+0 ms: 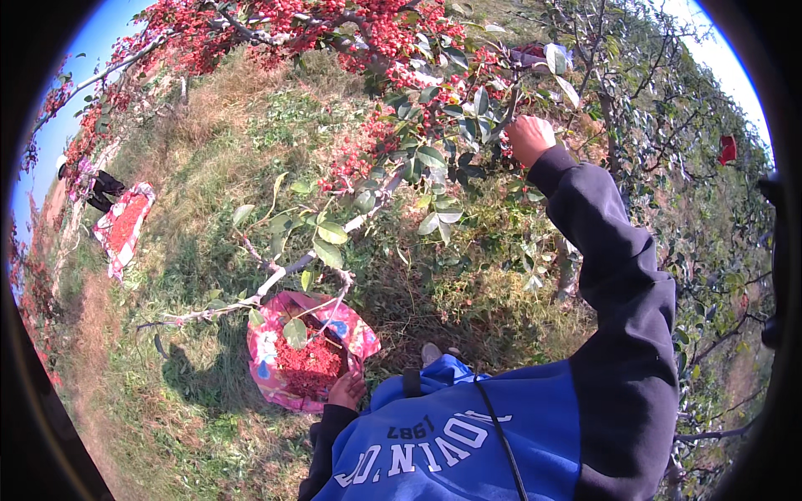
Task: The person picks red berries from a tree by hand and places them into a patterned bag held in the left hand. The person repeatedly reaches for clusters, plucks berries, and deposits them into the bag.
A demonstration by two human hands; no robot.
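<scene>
My right hand point(530, 139) is raised among the leaves at the upper right, its fingers curled at a thorny branch point(510, 113) beside clusters of small red berries point(376, 134). The leaves and the hand itself hide what the fingers touch. Low in front of me, my left hand point(348, 389) is at the near rim of a pink flowered cloth bag point(276, 382), its grip unclear. Picked red berries point(307, 363) fill the bag's opening. A bare pale branch point(282, 273) with a few leaves crosses just above it.
Berry-laden boughs point(388, 31) hang across the top. At the far left a person in dark trousers point(106, 186) stands by a patterned cloth point(125, 225) heaped with red berries. Leafy shrubs point(708, 250) crowd the right. Grass and weeds cover the ground.
</scene>
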